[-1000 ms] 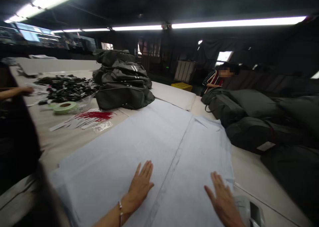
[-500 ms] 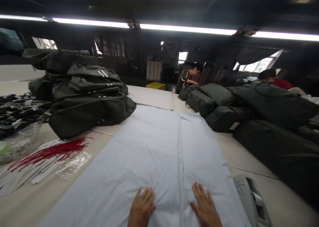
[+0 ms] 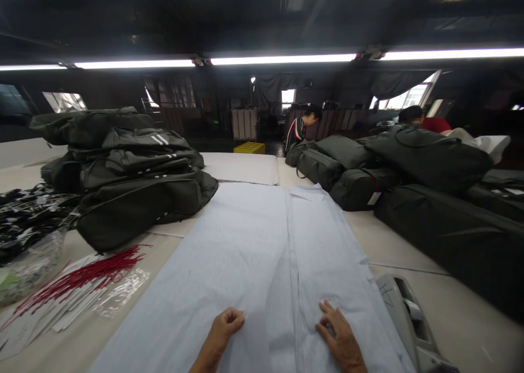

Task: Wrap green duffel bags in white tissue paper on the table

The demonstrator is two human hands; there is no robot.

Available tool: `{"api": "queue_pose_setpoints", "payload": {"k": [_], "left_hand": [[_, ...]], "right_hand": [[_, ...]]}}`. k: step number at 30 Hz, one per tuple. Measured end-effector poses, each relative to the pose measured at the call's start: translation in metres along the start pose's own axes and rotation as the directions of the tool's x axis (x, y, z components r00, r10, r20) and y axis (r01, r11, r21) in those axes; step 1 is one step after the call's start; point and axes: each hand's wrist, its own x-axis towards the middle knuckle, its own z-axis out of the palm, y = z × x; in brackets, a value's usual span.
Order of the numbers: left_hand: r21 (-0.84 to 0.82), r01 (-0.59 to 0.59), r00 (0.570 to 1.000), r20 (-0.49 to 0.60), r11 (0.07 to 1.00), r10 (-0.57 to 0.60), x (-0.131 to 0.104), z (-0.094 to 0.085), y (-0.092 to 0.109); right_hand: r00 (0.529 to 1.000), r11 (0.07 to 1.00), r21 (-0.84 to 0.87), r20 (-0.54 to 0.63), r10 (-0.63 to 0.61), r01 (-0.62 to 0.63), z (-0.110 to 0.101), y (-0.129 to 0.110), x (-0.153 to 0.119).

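A long light blue cloth (image 3: pixel 241 242) lies lengthwise over the table, with a folded seam running along it right of the middle. My left hand (image 3: pixel 224 325) is closed at the near part of the cloth, thumb and forefinger pinched together on its surface. To the right of the seam, my right hand (image 3: pixel 339 332) rests over the same cloth. Its fingers are partly stretched and apart, with the forefinger bent toward the thumb and nothing visible between them. Small wrinkles show in the fabric around both hands.
Dark green bags (image 3: pixel 139 198) are stacked at left; more bags (image 3: pixel 434 214) lie at right. White tags with red strings (image 3: pixel 94 277) and black straps (image 3: pixel 33 220) are on the left. A grey tape dispenser (image 3: pixel 409 318) stands at right. A person (image 3: pixel 297 130) bends over bags beyond.
Both hands lay flat on the cloth; now the left has curled into a pinch and the right has lifted and bent its fingers. The view has shifted slightly.
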Motion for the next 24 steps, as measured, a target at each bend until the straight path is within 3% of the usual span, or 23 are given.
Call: {"api": "queue_pose_setpoints", "payload": {"k": [4, 8, 12, 14, 19, 22, 24], "left_hand": [[-0.049, 0.045, 0.999, -0.025, 0.998, -0.046, -0.005, -0.003, 0.008], [-0.099, 0.082, 0.996, -0.018, 0.992, -0.084, -0.007, -0.004, 0.013], [-0.186, 0.123, 0.992, 0.018, 0.975, -0.122, -0.008, -0.005, 0.013], [-0.223, 0.136, 0.991, 0.041, 0.965, -0.13, -0.008, -0.005, 0.013], [-0.301, 0.14, 0.988, 0.103, 0.943, -0.114, -0.008, -0.011, 0.023], [-0.303, 0.054, 0.995, 0.096, 0.952, -0.026, -0.007, -0.028, 0.036], [-0.217, -0.036, 0.998, 0.047, 0.976, 0.047, -0.005, -0.046, 0.047]], "right_hand": [[0.96, 0.923, 0.267, 0.092, 0.263, -0.278, -0.012, -0.011, 0.017], [0.816, 0.665, 0.475, 0.298, 0.495, -0.577, -0.044, -0.024, 0.035], [0.706, 0.432, 0.572, 0.443, 0.552, -0.697, -0.069, -0.034, 0.05], [0.691, 0.437, 0.542, 0.485, 0.535, -0.718, -0.076, -0.043, 0.061], [0.75, 0.556, 0.508, 0.504, 0.428, -0.658, -0.094, -0.088, 0.103], [0.756, 0.593, 0.498, 0.563, 0.334, -0.633, -0.098, -0.126, 0.119], [0.761, 0.673, 0.45, 0.59, 0.269, -0.587, -0.089, -0.148, 0.119]]}}
